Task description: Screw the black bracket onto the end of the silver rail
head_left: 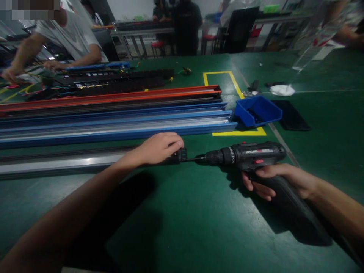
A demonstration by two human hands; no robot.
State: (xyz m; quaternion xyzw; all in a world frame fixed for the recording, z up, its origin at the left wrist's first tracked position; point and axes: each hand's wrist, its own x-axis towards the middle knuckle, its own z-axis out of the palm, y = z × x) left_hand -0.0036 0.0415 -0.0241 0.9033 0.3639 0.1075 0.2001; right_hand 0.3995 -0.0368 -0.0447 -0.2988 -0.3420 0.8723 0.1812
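My right hand is wrapped round the handle of a black cordless drill, which points left with its long thin bit level. The bit's tip meets a small black end piece at the right end of a long metal channel. Over that same end lies my left hand, its fingers closed round the channel and the end piece. The undersides of those fingers are hidden. A screw at the tip is too small to make out.
Blue channels and an orange channel lie behind. A blue bin with small dark parts stands near a flat black object. Yellow tape marks the green table. A co-worker handles wired parts at back left.
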